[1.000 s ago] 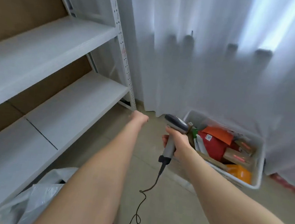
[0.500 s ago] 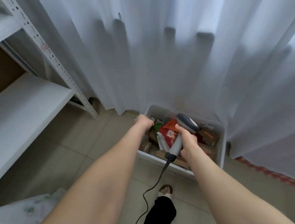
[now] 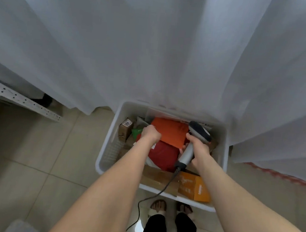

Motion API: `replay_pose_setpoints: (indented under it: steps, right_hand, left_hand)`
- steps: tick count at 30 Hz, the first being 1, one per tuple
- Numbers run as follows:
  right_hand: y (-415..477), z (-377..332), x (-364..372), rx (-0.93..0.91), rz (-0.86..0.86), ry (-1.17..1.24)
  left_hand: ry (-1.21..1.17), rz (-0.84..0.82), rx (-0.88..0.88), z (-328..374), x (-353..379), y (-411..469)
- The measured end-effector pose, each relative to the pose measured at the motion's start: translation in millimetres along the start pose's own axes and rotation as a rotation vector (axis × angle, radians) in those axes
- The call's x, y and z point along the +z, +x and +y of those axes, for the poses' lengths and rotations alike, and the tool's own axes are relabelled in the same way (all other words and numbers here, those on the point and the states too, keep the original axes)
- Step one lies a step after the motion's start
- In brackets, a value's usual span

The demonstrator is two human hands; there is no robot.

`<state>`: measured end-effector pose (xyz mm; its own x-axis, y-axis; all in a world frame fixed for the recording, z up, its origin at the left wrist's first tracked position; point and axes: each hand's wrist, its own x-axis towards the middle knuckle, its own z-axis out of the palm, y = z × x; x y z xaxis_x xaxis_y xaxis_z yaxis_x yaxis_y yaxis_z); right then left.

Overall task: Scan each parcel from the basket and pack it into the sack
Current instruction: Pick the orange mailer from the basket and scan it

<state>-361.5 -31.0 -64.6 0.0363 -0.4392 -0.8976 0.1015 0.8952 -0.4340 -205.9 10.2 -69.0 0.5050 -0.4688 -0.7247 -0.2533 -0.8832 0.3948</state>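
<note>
**Me:** My left hand point(image 3: 149, 134) is down in the basket point(image 3: 106, 148), with its fingers curled at the left edge of the orange parcel point(image 3: 169, 132). The back of the hand hides the fingertips, so I cannot tell whether they have it pinched.

**You:** And the other one?

**Me:** My right hand point(image 3: 198, 149) is wrapped firmly round the handle of the scanner point(image 3: 199, 132), just right of that parcel. The cable point(image 3: 160, 192) hangs over the near rim and down to the floor.

**You:** How would you make the pick a good one?

**Me:** I'd put my thumb on top and my fingers under the edge, then lift that edge first. That way it peels off the red parcel point(image 3: 163, 157) beneath it and doesn't drag the pile along. It looks thin and soft, so I expect it to sag, and I'd grip near the middle of the edge. I see no label on the upper face, so I judge it is underneath. I'd turn the parcel over toward the scanner and leave the scanner where it is. I'd also watch that the cable doesn't snag the orange box point(image 3: 197, 188) at the near right corner.

**You:** How does the parcel lie?

**Me:** It lies flat with its broad face up toward me, in the far half of the basket, just right of the frame's centre. Its longer sides seem to run across the frame, dipping a little to the right, but it is close to square, so I hold that loosely. The scanner's long axis slants from its head at the upper right to the cable end at the lower left. Its nose points up the frame toward the curtain point(image 3: 154, 51).

**You:** And the sack?

**Me:** I cannot make it out from here.
</note>
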Motion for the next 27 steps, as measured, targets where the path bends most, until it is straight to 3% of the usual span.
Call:
replay_pose_setpoints:
  steps: [7,14,19,23,27]
  right_hand:
    - [128,18,-8,0.101,-0.066,-0.126]
    - [184,35,-1,0.19,-0.132,-0.055]
    - [163,30,6,0.122,-0.122,-0.036]
    - [112,6,18,0.068,-0.21,-0.096]
    - [36,-28,39,0.096,-0.329,-0.182]
  left_hand:
    - [0.101,0.008,-0.025,-18,80,99]
    - [0.108,-0.012,-0.065,-32,107,143]
    - [0.278,-0.036,0.005,-40,98,125]
    - [0.42,0.146,0.053,-36,62,80]
    - [0.406,0.328,0.006,-22,1,24]
